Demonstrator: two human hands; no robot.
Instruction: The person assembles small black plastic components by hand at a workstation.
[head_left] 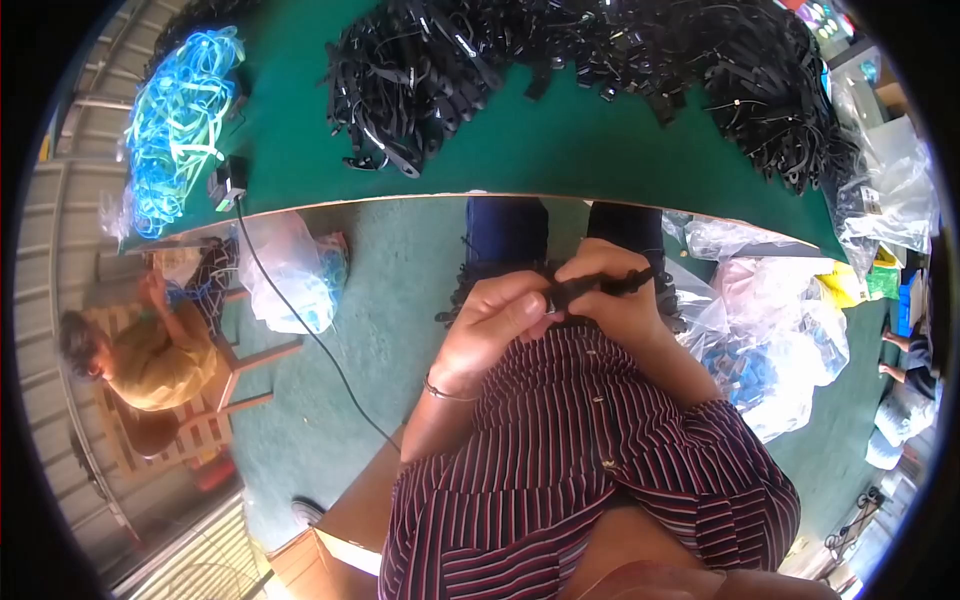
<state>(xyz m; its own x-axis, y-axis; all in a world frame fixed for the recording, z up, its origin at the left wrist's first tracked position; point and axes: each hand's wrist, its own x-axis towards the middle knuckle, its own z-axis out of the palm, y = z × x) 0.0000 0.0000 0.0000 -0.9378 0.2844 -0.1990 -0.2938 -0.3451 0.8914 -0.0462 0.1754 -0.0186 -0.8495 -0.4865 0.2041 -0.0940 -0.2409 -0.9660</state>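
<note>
In front of my body, over my lap, both hands meet on a small black strap-like piece [572,290]. Its exact kind is hard to make out, because fingers cover much of it. My left hand [497,322] pinches one end between thumb and fingers. My right hand [616,294] is closed round the other part, and a dark end sticks out past its knuckles. More black pieces lie on my lap, partly hidden behind my hands. Beyond my knees, large heaps of similar black straps and clips [410,85] cover the far side of the green table [560,150].
Blue and pale green cords [185,130] lie at the table's left, near a black box [228,180] with a cable [310,335]. Plastic bags stand on the floor left [290,270] and right [770,350]. Another person [160,350] sits at the left. A cardboard box [330,560] stands below.
</note>
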